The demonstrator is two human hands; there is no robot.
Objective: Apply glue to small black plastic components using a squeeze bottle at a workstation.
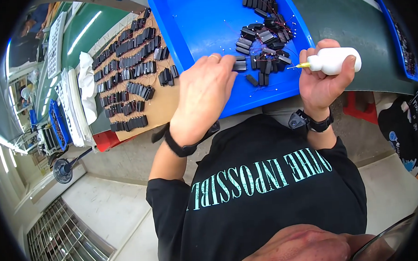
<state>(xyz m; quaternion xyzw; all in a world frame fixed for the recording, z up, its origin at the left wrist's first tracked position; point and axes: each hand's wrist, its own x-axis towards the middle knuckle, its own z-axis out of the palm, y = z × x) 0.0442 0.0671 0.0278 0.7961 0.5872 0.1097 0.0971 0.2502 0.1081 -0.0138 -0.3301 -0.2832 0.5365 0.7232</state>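
My right hand [323,81] is wrapped round a white squeeze bottle [337,61], held on its side above the right edge of a blue tray [200,26]. The bottle's yellow needle tip [302,65] points left, toward the tray's contents. Over the tray's near left part, my left hand [206,86] reaches in with its back up and its fingertips hidden. Just beside its fingers are small black blocks [239,64]. More black blocks with thin wires and white ends [265,37] are heaped in the tray's right half.
Left of the tray, a brown cardboard sheet [163,104] carries rows of similar black blocks [138,63]. White bags [86,84] lie beyond it. Another blue tray [401,52] stands at the far right on the green tabletop [344,22]. A red stool [361,107] shows below the table.
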